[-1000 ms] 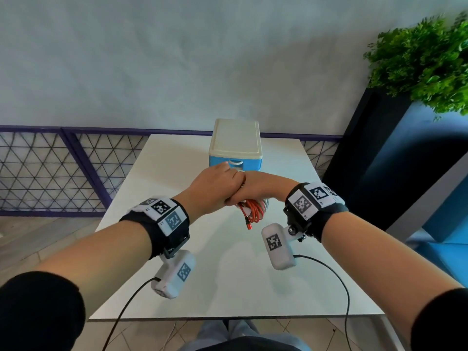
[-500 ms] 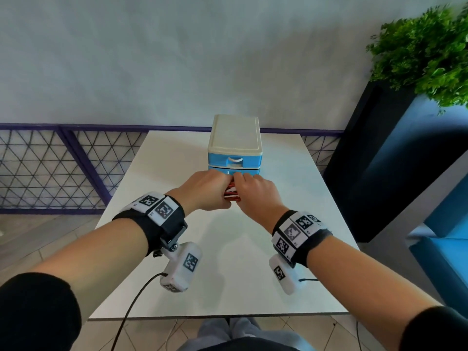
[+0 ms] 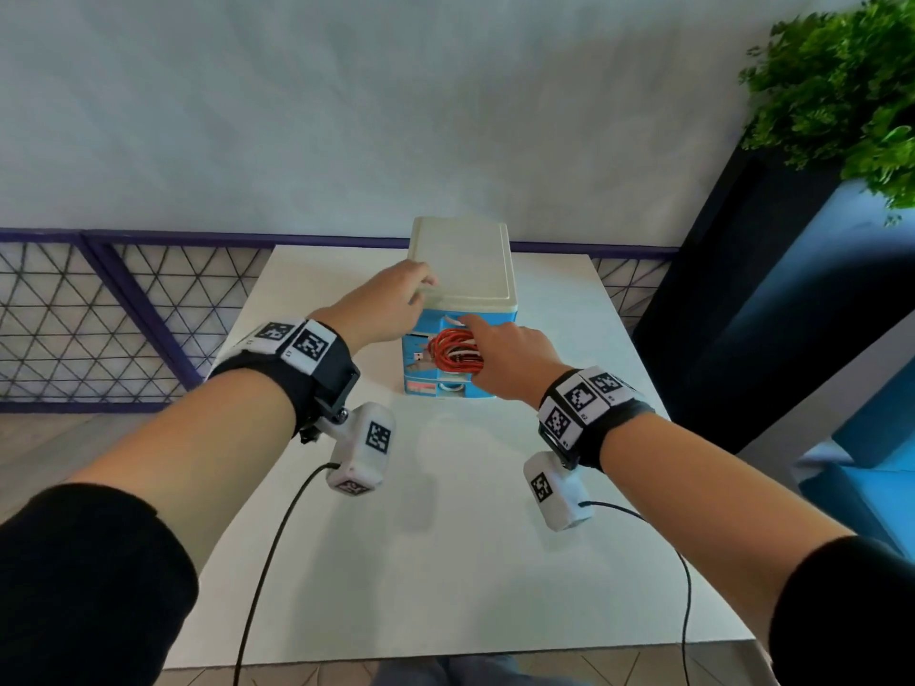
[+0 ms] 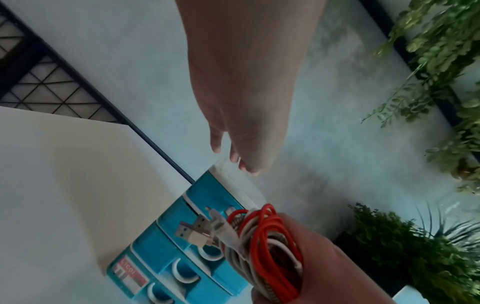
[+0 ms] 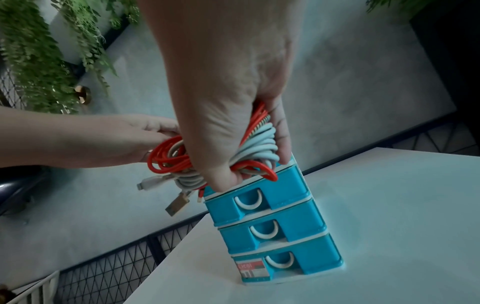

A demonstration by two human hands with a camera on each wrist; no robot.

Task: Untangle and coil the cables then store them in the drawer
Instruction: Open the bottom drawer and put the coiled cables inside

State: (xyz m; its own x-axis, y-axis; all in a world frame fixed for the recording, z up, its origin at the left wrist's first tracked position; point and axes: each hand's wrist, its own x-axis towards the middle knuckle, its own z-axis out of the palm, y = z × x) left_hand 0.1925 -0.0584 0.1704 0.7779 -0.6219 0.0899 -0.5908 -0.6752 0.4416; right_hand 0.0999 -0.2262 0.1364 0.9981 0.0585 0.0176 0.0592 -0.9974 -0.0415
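The right hand (image 3: 515, 358) gripped the coiled cables (image 3: 453, 351), fingers and thumb curled round the bundle of red and white loops, and held it in the air against the front of the blue drawer unit (image 3: 463, 383), level with its upper drawers. The left hand (image 3: 391, 309) lay with relaxed, nearly straight fingers on the near left corner of the unit's white lid (image 3: 463, 262), holding nothing, and looked set to steady the unit. The drawers seen in the right wrist view all appeared closed, each with a white crescent handle (image 5: 248, 200); the top one was hidden behind the bundle. The coil's long axis ran roughly across the drawer fronts, and its plugs (image 5: 176, 205) pointed out to the left, away from the gripping hand. The unit lay straight ahead of the right hand, touching or just beside the coil, so a drawer would probably have to come out first. The right index finger (image 3: 473, 321) reached toward the top handle, nearer to it than the left.
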